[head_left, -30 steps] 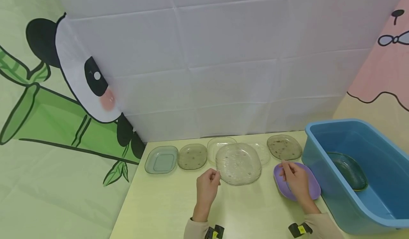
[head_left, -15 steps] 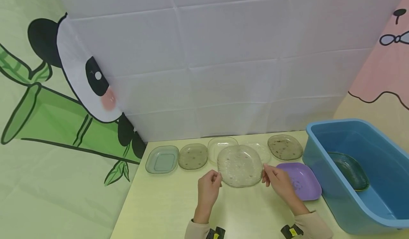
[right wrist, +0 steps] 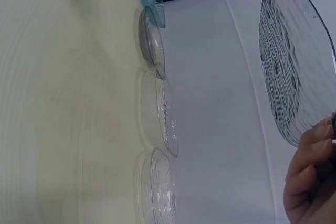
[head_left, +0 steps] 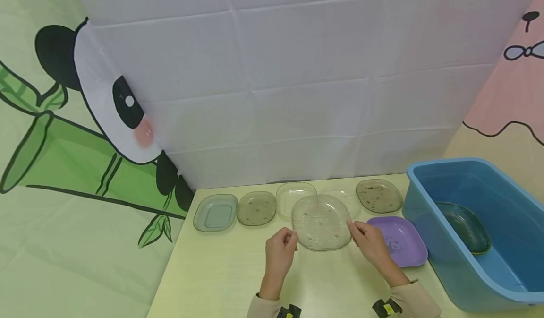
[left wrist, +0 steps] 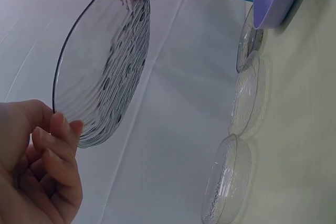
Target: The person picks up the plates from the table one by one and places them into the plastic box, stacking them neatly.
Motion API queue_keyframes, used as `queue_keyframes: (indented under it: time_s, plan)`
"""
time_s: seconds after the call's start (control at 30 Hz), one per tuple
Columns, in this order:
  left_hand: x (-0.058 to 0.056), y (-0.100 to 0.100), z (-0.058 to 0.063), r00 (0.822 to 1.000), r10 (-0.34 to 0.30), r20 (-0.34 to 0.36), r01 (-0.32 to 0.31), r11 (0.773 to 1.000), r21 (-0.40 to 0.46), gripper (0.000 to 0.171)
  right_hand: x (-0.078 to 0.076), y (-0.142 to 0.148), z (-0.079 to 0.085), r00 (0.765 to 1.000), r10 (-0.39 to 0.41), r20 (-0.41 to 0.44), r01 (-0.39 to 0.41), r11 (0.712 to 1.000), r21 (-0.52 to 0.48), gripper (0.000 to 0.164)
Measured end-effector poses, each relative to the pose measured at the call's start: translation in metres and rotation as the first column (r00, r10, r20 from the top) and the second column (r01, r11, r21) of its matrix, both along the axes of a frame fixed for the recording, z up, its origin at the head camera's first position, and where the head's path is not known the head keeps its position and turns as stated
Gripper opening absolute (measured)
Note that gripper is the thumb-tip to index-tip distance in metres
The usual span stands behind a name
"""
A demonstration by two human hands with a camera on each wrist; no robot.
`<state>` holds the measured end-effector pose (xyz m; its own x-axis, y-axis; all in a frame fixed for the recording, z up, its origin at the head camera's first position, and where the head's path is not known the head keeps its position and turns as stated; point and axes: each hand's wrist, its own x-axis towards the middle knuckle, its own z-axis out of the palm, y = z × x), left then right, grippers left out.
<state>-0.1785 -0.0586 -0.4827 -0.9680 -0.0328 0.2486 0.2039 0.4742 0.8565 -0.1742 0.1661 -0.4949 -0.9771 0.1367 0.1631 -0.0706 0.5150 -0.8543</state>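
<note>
Head: both hands clamped on clear plate (head_left: 321, 221), left hand (head_left: 280, 253) on its left edge, right hand (head_left: 369, 240) on its right, raised above counter (head_left: 221, 270), purple plate (head_left: 403, 244) beside, blue tub (head_left: 488, 233) right.
Left wrist: fingers (left wrist: 60, 140) pinch rim.
Right wrist: fingers (right wrist: 310, 153) pinch rim.

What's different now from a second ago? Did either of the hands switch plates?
The right hand left the purple plate, moved left and took hold of the right edge of the clear textured plate. The left hand kept its grip on that plate's left edge, so both hands now hold it above the table. The row of plates and the blue tub stayed put.
</note>
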Motion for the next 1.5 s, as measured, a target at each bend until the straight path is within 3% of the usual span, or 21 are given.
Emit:
queue_keyframes:
  time_s: [0.27, 0.7, 1.13, 1.5]
  plan:
    - [0.001, 0.001, -0.003, 1.000, -0.020, 0.023, 0.019, 0.999, 0.038, 0.022, 0.001, 0.004, 0.001, 1.000, -0.016, 0.001, 0.016, 0.999, 0.044, 0.047]
    - [0.005, -0.005, -0.006, 0.999, -0.042, -0.002, 0.042, 0.999, 0.031, 0.027, 0.000, 0.022, 0.006, 0.998, -0.063, -0.003, 0.063, 0.991, 0.122, 0.047]
    - [0.007, -0.012, -0.014, 0.999, -0.031, -0.021, 0.030, 0.999, -0.015, 0.021, 0.004, 0.050, 0.029, 0.995, -0.084, -0.047, 0.091, 0.981, 0.168, 0.047]
    - [0.008, -0.015, -0.015, 0.999, -0.038, -0.015, 0.038, 0.999, -0.014, 0.020, 0.008, 0.065, 0.058, 0.982, -0.125, -0.142, 0.160, 0.948, 0.274, 0.046]
